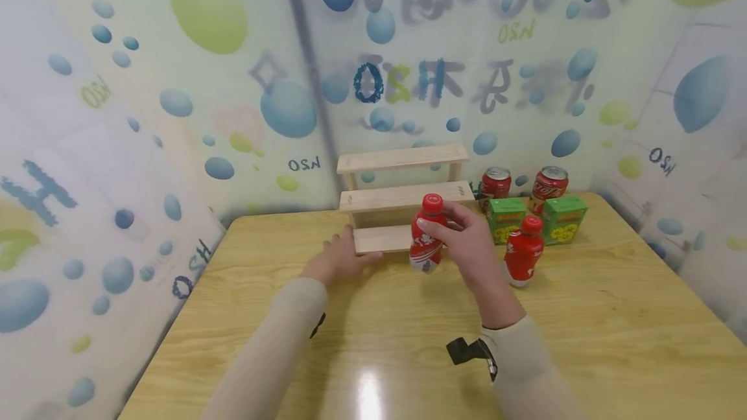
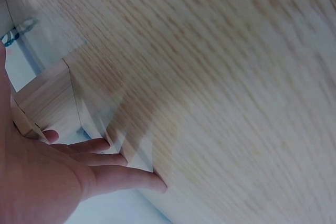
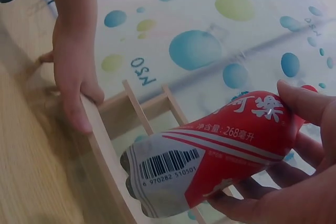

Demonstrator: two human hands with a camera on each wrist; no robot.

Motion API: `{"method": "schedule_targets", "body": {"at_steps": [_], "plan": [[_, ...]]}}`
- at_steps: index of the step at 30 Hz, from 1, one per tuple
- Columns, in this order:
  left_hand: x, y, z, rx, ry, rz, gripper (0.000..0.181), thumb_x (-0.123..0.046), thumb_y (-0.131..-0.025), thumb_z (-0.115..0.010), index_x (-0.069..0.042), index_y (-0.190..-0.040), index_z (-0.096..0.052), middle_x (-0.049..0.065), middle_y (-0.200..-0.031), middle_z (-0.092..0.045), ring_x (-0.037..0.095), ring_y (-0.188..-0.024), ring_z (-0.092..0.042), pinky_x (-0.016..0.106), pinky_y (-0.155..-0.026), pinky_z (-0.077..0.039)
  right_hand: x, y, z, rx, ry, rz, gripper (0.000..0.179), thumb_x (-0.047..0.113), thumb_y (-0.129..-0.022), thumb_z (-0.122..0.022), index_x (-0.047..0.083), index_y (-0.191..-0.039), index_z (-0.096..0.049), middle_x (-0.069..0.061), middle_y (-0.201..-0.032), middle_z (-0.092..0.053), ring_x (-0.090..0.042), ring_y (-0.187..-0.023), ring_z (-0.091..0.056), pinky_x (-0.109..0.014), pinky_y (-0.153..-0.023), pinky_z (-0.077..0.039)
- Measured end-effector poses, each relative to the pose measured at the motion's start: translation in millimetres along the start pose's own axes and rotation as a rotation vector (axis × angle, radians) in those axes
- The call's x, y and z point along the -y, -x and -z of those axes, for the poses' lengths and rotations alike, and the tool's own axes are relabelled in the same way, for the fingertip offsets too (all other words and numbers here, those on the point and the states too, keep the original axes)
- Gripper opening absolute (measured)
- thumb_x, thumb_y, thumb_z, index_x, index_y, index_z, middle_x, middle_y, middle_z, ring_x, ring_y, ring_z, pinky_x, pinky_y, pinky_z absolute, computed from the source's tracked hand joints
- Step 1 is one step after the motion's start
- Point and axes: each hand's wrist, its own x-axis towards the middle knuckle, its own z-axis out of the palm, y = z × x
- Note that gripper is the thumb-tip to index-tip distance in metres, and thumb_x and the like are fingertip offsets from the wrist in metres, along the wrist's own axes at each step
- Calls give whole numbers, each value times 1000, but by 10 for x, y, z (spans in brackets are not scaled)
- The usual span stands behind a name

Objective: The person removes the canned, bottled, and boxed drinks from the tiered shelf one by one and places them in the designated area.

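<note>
A small red bottle point(image 1: 425, 238) with a red cap and a white lower part is held in my right hand point(image 1: 471, 245), thumb on one side and fingers on the other. In the right wrist view the bottle point(image 3: 226, 150) tilts, with its barcode and base showing. It overlaps the front of a three-tier wooden shelf point(image 1: 379, 238) in the head view. My left hand point(image 1: 344, 255) rests at the left end of the lowest tier. Its fingers point(image 2: 126, 178) extend straight along the table in the left wrist view, the palm beside the shelf's end.
Right of the shelf stand two red cans point(image 1: 496, 182), two green boxes point(image 1: 506, 218) in front of them, and a second red bottle point(image 1: 523, 253). A printed sheet point(image 1: 262, 83) with balloon shapes walls the back and sides of the wooden table point(image 1: 403, 342).
</note>
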Motion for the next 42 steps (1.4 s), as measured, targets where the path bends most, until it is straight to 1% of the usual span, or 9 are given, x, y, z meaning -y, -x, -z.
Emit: {"method": "schedule_targets", "body": {"at_steps": [8,13,16,21,23,28,31,34,42], "plan": [[46,-24,24,-6,-37,-15,122,-88,-87,-58,-10,-170,-13,31,-165,-38,53,-154,-37,68,-120,-39,-43,175,309,10,108,-50,61,36,-99,-77,19,-154,-56,-10,-160,-53,-32,-143,-52,-48,-116,-50],[34,-15,20,12,-29,-17,126,-90,-85,-56,-9,-171,-10,31,-167,-34,53,-156,-34,69,-122,-37,-68,247,519,-33,132,-56,65,40,-99,-77,19,-156,-54,-10,-156,-57,-27,-143,-54,-24,-104,-53],[24,-13,16,16,-32,-19,126,-91,-85,-56,-9,-170,-11,31,-167,-35,53,-156,-33,69,-122,-37,-50,282,640,-50,143,-61,67,44,-99,-76,19,-157,-53,-10,-158,-55,-27,-146,-51,-17,-99,-52],[29,-12,10,7,-34,-19,122,-90,-86,-57,-10,-168,-16,29,-163,-40,52,-153,-38,68,-119,-41,-33,319,830,-96,170,-76,70,49,-99,-73,23,-159,-50,-5,-162,-51,-25,-147,-48,-30,-108,-51],[32,-4,8,4,-33,-16,120,-89,-86,-57,-10,-167,-18,29,-161,-42,52,-152,-40,68,-117,-42,-38,334,911,-134,184,-73,69,51,-99,-73,24,-159,-51,-1,-157,-54,-20,-141,-50,-29,-105,-52],[27,18,10,5,-26,-21,121,-89,-85,-59,-9,-167,-19,28,-160,-43,52,-151,-42,68,-116,-43,-54,380,1137,-215,55,-5,65,42,-98,-77,22,-156,-55,14,-137,-62,-6,-120,-56,-10,-87,-54],[26,22,11,4,-27,-25,121,-89,-85,-58,-9,-167,-19,28,-160,-44,52,-150,-42,68,-116,-44,-54,409,1272,-242,-126,60,59,29,-97,-80,19,-152,-61,17,-128,-66,-5,-115,-60,-9,-83,-56],[28,25,14,3,-30,-25,121,-89,-86,-59,-9,-167,-19,28,-160,-44,52,-150,-43,68,-116,-44,-44,433,1415,-270,-223,92,54,22,-97,-80,20,-149,-64,18,-123,-69,-7,-115,-57,-10,-81,-56],[27,31,9,13,-39,-19,120,-86,-88,-59,-8,-168,-15,30,-162,-41,53,-151,-41,68,-117,-43,-96,332,1917,-405,-181,21,62,25,-94,-84,26,-152,-61,21,-119,-65,-4,-111,-51,-10,-69,-51]]}}
